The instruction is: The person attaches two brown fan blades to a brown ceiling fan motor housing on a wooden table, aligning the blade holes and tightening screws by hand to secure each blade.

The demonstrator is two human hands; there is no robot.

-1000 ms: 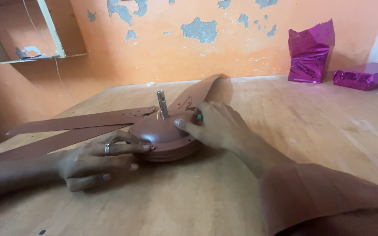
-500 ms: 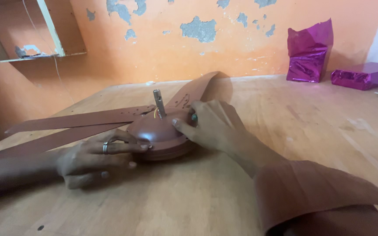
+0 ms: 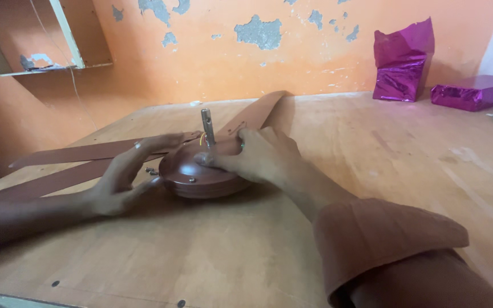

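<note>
Two bare hands on a brown ceiling fan lying on a wooden table.

The ceiling fan [image 3: 203, 171] lies near the table's [image 3: 372, 171] left edge: a round, glossy reddish-brown motor housing with a short metal shaft [image 3: 207, 126] standing upright from its centre and long flat brown blades [image 3: 81, 154] spreading toward the left edge and the far edge. The right hand [image 3: 258, 155] rests on top of the housing, fingers curved loosely over it beside the shaft, gripping nothing. The left hand [image 3: 124, 177] lies flat with fingers spread, touching the housing's left rim and a blade. At the far right corner stand a crumpled shiny magenta bag [image 3: 401, 60] and a flat magenta box [image 3: 475, 92]; their contents cannot be seen.
</note>
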